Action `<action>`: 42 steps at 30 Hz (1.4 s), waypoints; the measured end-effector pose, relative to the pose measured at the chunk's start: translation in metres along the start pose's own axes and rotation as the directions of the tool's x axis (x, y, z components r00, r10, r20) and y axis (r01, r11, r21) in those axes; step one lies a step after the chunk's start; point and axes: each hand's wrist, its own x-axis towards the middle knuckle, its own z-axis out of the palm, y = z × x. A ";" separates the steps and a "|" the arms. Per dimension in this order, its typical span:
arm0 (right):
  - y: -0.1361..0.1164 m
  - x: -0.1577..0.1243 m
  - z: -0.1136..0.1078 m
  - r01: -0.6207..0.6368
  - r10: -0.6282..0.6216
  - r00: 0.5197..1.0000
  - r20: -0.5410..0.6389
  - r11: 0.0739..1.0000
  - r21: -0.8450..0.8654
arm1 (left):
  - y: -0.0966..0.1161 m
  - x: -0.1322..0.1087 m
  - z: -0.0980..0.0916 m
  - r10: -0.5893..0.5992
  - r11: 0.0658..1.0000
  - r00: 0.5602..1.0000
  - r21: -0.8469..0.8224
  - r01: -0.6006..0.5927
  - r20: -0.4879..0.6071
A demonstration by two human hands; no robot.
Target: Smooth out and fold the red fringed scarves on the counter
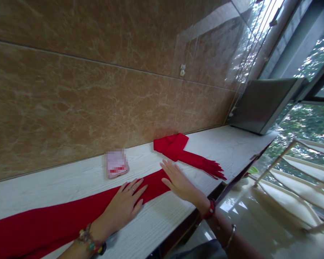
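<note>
A long red scarf [67, 217] lies along the white tabletop, running out of view at the lower left. My left hand [126, 201] rests flat on it, fingers spread and a ring on one of them. My right hand [178, 181] is stretched out over the right-hand stretch of the scarf, palm down with the thumb apart. Beyond my right hand, a bunched red part [170, 145] with a fringed end [210, 167] lies near the wall. Whether it joins the long strip is hidden by my right hand.
A phone-like pinkish object [116, 163], partly blurred out, lies between scarf and wall. Brown marble-patterned tiles [97, 97] rise behind the table [151, 232]. At the far right end stands a grey box-like appliance [264, 104]. A cream shelf rack [294, 183] stands on the floor.
</note>
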 end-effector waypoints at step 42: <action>0.032 0.006 0.016 -0.094 0.107 0.973 0.202 0.993 -0.072 | 0.006 0.000 -0.010 -0.017 1.000 0.999 0.025 0.015 0.048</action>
